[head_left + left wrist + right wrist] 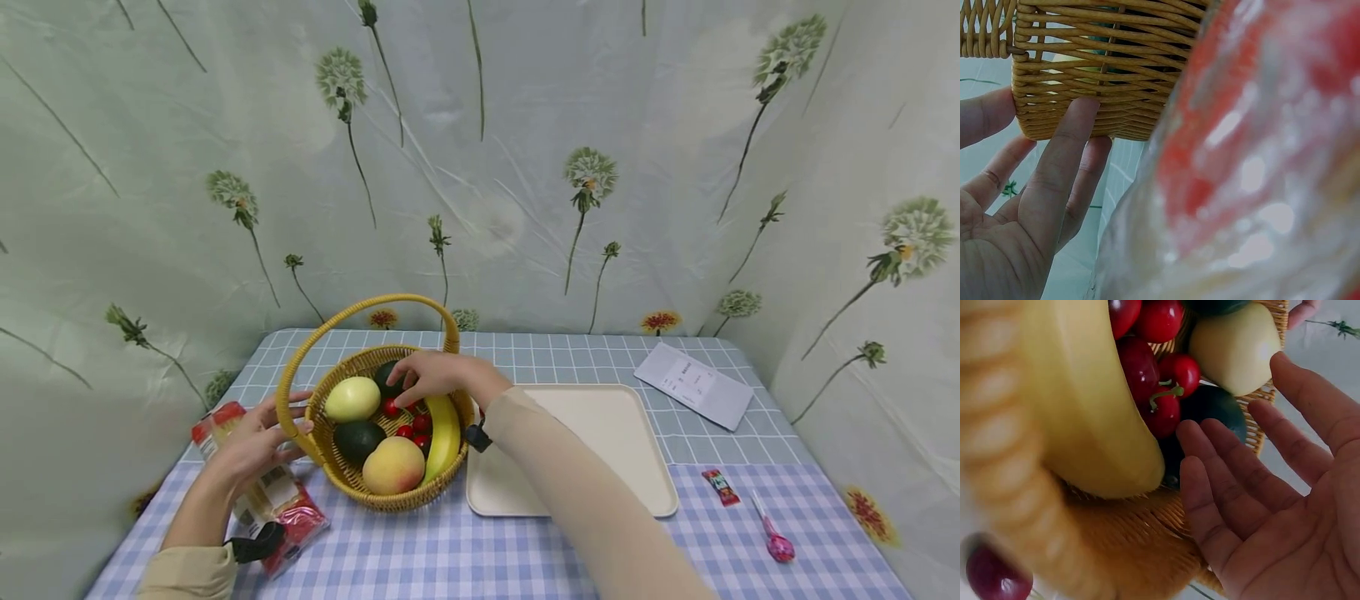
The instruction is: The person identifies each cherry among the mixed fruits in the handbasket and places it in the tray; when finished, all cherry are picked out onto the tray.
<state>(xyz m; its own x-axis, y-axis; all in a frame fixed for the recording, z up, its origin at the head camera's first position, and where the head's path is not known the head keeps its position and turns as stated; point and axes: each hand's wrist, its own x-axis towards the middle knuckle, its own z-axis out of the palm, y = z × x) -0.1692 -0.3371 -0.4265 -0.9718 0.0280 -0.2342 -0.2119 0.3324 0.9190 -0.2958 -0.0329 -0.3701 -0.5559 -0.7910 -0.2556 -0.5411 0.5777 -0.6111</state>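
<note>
A yellow wicker basket (397, 502) with a tall handle holds a banana (444, 437), a peach (393, 467), a pale yellow-green fruit (352, 399), dark green fruits (358, 442) and several red cherries (422, 423). My left hand (258, 446) touches the basket's left side near the handle base, its fingers extended against the wicker (1097, 106). Over the fruit is my right hand (431, 373), fingers loosely bent near the cherries (1163, 419) and a dark green fruit (1213, 412). Nothing shows in its grasp. Another dark cherry (997, 575) lies beyond the handle in the right wrist view.
A cream tray (600, 450) stands right of the basket, partly under my right forearm. A clear and red plastic package (300, 517) lies below my left arm. Farther right are a grey-white packet (693, 386), a small red wrapped candy (722, 487) and a pink lollipop (780, 547).
</note>
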